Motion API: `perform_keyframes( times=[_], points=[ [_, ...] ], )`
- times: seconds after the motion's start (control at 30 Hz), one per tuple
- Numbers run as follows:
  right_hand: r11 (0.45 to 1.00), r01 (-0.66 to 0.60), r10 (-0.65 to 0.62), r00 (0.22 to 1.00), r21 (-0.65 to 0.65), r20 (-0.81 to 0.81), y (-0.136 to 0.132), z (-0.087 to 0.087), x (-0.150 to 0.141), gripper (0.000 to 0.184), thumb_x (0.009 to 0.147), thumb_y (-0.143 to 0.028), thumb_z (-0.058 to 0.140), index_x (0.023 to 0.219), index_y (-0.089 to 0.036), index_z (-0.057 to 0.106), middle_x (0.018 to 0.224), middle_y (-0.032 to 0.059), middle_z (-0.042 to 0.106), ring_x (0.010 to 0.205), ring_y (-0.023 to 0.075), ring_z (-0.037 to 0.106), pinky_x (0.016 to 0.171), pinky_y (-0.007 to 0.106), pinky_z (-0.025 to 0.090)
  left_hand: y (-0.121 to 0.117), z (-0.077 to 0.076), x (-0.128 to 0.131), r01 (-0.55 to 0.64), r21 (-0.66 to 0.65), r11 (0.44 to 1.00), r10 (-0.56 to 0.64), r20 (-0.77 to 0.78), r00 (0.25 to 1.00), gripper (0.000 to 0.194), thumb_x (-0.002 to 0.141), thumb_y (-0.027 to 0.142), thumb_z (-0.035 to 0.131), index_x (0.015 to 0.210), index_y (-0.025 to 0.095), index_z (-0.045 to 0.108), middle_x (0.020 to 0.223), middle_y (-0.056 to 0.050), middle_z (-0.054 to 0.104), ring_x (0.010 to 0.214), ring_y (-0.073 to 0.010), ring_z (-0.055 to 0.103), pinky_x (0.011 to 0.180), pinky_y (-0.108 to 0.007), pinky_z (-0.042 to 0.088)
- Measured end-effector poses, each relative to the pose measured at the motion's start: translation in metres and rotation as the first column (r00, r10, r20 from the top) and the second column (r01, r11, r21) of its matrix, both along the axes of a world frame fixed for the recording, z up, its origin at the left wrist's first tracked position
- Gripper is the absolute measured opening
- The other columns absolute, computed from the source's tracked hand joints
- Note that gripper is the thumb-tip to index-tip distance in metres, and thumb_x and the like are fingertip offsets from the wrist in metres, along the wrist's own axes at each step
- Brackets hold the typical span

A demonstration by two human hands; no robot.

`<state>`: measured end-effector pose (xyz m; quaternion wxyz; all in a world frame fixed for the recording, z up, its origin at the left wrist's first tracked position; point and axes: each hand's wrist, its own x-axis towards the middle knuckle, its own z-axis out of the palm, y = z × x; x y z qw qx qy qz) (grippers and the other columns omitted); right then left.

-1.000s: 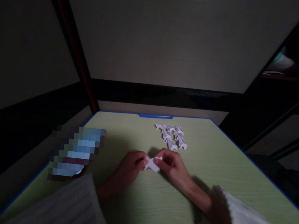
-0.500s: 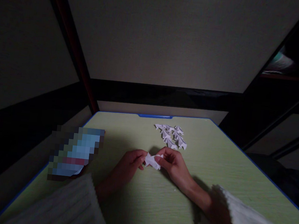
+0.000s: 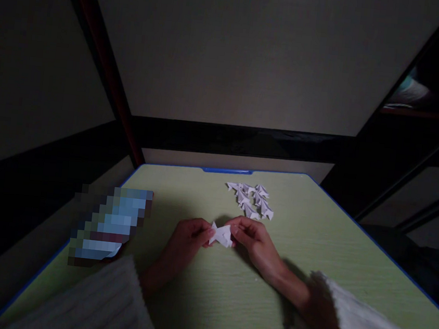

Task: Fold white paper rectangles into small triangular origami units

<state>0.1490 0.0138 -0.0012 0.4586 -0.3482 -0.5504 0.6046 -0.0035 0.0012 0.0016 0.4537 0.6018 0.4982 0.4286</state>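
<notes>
A small white folded paper piece [image 3: 221,235] hangs just above the green table top [image 3: 228,301] between my two hands. My left hand [image 3: 186,240] pinches its left end with fingers closed. My right hand [image 3: 253,238] pinches its right end, fingers curled round it. Both wrists come out of white woolly sleeves. A cluster of several similar white folded paper pieces [image 3: 252,199] lies on the table beyond my right hand, near the far edge.
The table has a blue rim [image 3: 226,170] and stands against a pale wall with dark beams. A blurred-out bluish object [image 3: 109,223] lies at the table's left edge. A dark shelf [image 3: 414,101] sits at the upper right. The room is dim.
Both hands have shifted slightly left and turned the paper piece between the fingertips; its shape looks more folded. The pile at the back has not moved.
</notes>
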Motion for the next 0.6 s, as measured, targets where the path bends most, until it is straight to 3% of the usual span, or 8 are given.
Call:
perform_keyframes(
  times=[0.13,0.3,0.6],
  points=[
    [0.997,0.026,-0.031,0.996,-0.067,-0.080,-0.0023,0.0052,-0.0011,0.027,0.063,-0.030,0.061,0.085,-0.016,0.052,0.055,-0.0044,0.052,0.049,0.0081,0.046,0.051,0.022,0.036,0.0025,-0.0009,-0.0013,-0.054,-0.001,0.999,0.054,0.045,0.998,0.020,0.064,0.025,0.051,0.047,0.014,0.048,0.046,0.003,0.048,0.048,-0.0094,0.044,0.051,-0.021,0.033],
    [0.997,0.043,-0.047,0.996,-0.059,-0.076,-0.0026,0.0027,-0.0060,0.032,0.047,-0.020,0.073,0.067,-0.017,0.048,0.055,-0.0065,0.052,0.049,0.0056,0.048,0.049,0.019,0.038,0.0035,0.0009,-0.0020,-0.076,0.007,0.997,0.075,0.071,0.995,0.018,0.063,0.025,0.052,0.049,0.014,0.052,0.046,0.003,0.050,0.049,-0.0097,0.046,0.052,-0.021,0.036],
    [0.998,0.051,-0.053,0.996,-0.026,-0.071,-0.0030,0.0072,-0.0030,0.019,0.058,-0.029,0.067,0.063,-0.015,0.054,0.051,-0.0025,0.059,0.047,0.0076,0.053,0.048,0.020,0.041,0.0005,0.0010,0.0001,-0.002,0.014,1.000,0.001,0.076,0.997,0.016,0.066,0.024,0.050,0.058,0.014,0.059,0.056,-0.001,0.060,0.053,-0.0111,0.051,0.054,-0.021,0.040]
  ],
)
